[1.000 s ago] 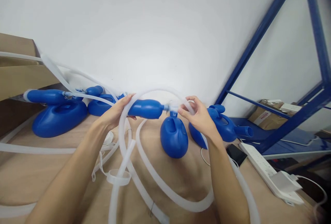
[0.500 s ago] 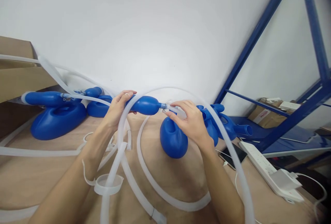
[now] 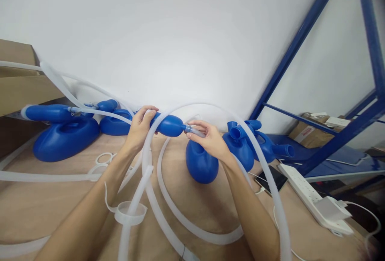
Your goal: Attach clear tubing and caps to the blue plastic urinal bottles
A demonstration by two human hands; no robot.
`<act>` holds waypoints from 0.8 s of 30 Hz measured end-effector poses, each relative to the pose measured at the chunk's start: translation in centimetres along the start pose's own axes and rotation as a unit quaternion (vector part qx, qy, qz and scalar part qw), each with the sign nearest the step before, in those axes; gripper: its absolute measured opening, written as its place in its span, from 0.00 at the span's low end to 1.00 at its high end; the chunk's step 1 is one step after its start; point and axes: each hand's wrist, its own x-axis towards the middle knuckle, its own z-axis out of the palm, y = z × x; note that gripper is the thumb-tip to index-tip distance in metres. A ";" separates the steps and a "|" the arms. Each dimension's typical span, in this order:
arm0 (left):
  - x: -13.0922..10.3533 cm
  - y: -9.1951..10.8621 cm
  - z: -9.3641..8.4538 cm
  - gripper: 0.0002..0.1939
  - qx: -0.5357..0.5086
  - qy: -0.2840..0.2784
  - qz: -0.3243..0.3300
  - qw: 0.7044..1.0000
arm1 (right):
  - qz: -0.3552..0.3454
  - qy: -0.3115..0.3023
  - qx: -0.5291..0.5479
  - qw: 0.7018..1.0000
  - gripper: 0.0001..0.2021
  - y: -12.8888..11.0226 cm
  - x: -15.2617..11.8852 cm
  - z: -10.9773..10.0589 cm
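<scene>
My left hand is wrapped round the wide end of a blue plastic bulb-shaped piece, held level above the table. From its narrow right end a clear connector runs into a translucent hose. My right hand pinches that hose close to the connector, thumb below and fingers above. A blue urinal-like bottle stands just under the right hand. In front of the bulb arches a ribbed translucent hose. A clear lid with a strap sits round another hose near my left forearm.
More blue bottles stand at the left and right. Cardboard boxes are far left. A phone, a white power strip and a blue metal rack are on the right. White rings lie by my left forearm.
My right hand has slid left along the hose, closer to the connector, its fingers now closed on it. The bulb's narrow end has dipped slightly. The strapped lid has shifted a little right.
</scene>
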 end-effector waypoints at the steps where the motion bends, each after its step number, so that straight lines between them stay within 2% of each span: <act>1: 0.0 -0.2 0.0 0.12 0.006 0.002 0.002 1.000 | -0.008 0.001 -0.004 1.000 0.16 0.4 0.1 0.2; 4: 0.1 -0.5 0.1 0.12 0.020 0.012 -0.012 1.000 | -0.035 0.001 -0.113 0.993 0.17 0.8 0.0 0.8; 7: 0.2 -0.6 0.3 0.13 0.025 0.034 -0.047 0.998 | -0.066 0.021 -0.231 0.971 0.21 1.1 -0.2 1.2; 10: 0.3 -0.7 0.3 0.13 0.032 0.044 -0.076 0.996 | -0.095 0.031 -0.278 0.955 0.22 1.8 -0.1 1.5; 14: 0.3 -1.0 0.1 0.12 0.056 0.055 -0.101 0.992 | -0.108 0.028 -0.291 0.950 0.21 3.1 0.4 1.7; 16: 0.3 -1.3 0.1 0.12 0.060 0.064 -0.110 0.990 | -0.090 0.027 -0.289 0.953 0.21 3.4 0.6 1.7; 20: 0.4 -2.0 -0.1 0.12 0.058 0.067 -0.109 0.990 | -0.024 0.005 -0.241 0.970 0.21 3.2 0.7 1.5; 24: 0.4 -2.0 -0.1 0.13 0.058 0.057 -0.100 0.992 | -0.022 0.006 -0.197 0.980 0.17 2.6 0.7 1.3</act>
